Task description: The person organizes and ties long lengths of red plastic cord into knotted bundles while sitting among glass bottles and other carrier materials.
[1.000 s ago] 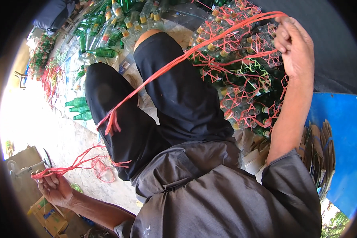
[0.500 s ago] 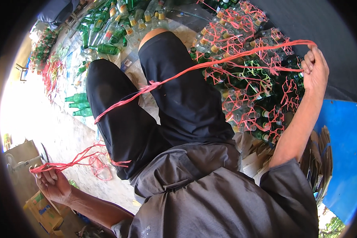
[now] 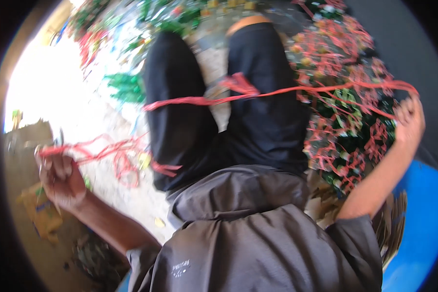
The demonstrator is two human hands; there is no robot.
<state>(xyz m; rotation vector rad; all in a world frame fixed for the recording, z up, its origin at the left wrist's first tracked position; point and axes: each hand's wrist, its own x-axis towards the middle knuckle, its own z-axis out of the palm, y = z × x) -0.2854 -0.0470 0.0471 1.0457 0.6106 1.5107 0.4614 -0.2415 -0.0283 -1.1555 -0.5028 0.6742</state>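
Note:
A long red plastic twine point(image 3: 287, 91) runs across both of my dark-trousered knees, with a bunched knot point(image 3: 242, 83) between them. Its far right end doubles back in a loop, and the fingers of my right hand point(image 3: 410, 121) are closed on that loop. Out at the left, my left hand point(image 3: 63, 179) grips a bundle of red twine strands point(image 3: 95, 153) at the fingertips. Loose ends of that bundle trail toward my left thigh. Whether the two lengths join beside my left knee is hidden. Motion blurs the picture.
Glass bottles laced with red twine point(image 3: 336, 151) are massed at the right. Green bottles point(image 3: 125, 87) lie on the pale floor at the left; more bottles stand at the back. Stacked cardboard point(image 3: 394, 224) and a blue panel point(image 3: 423, 214) are at my right, brown cardboard point(image 3: 29, 141) at my left.
The whole view has swung, so the knees and bottles appear farther right. My left hand sits higher in the picture and my right hand lower. Both keep hold of the twine.

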